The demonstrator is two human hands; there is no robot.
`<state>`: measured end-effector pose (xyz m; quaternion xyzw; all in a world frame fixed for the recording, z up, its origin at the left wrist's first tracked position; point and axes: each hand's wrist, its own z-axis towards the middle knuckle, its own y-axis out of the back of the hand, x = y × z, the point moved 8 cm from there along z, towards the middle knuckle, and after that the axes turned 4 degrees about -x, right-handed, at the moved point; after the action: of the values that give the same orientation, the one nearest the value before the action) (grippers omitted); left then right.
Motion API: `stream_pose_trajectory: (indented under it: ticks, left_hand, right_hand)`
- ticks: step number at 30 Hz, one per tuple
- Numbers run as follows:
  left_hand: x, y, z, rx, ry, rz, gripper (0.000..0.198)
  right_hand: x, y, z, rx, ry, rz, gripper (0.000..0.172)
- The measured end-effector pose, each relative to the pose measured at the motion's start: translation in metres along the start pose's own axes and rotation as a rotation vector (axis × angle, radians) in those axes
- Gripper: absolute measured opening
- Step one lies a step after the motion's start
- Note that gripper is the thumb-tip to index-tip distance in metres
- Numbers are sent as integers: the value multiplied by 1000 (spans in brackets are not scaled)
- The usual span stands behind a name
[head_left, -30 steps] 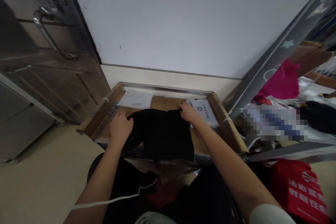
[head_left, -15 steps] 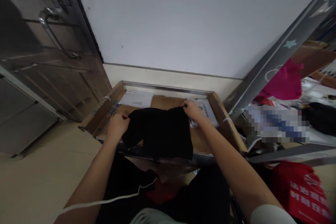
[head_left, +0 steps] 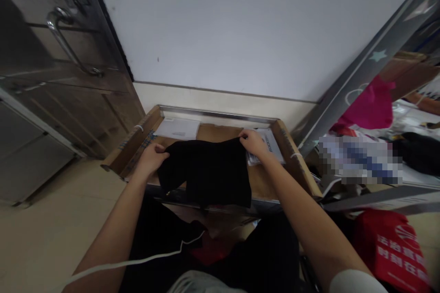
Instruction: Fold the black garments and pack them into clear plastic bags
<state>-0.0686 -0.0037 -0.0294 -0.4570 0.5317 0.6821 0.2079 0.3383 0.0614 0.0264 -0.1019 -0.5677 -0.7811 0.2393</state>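
Note:
A black cloth garment [head_left: 216, 169] lies spread over the front of a cardboard-lined tray [head_left: 220, 132], its lower edge hanging by the tray's near rim. Its exact kind is hard to make out; a notch splits its lower left side, and a small shiny bit shows near that corner. At its upper left corner, my left hand [head_left: 152, 159] pinches the fabric between thumb and fingers. My right hand [head_left: 253, 142] grips the upper right corner the same way. Between both hands the top edge runs nearly straight.
White papers [head_left: 178, 128] lie at the tray's back left, and printed plastic packets [head_left: 271, 142] at its right. A white cable [head_left: 137, 263] crosses my left forearm. Right of the tray stand a cluttered shelf and a red bag [head_left: 392, 247]. A metal door [head_left: 68, 46] is at left.
My left hand has shifted slightly left with its corner, and the garment's top edge looks straighter. My right hand keeps its grip nearly in place. The view has shifted a little.

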Motion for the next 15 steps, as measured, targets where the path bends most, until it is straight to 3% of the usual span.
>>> stream_pose_trajectory:
  ticks: [5, 10, 15]
  left_hand:
    - [-18, -1, -3, 46, -117, -95, 44]
    - [-33, 9, -8, 19, -172, 118, 34]
    - [-55, 11, -22, 59, -276, -30, 33]
  right_hand:
    - [3, 2, -1, -13, 13, 11, 20]
    - [5, 4, -1, -9, 19, -11, 21]
    - [3, 4, -3, -12, 18, -38, 20]
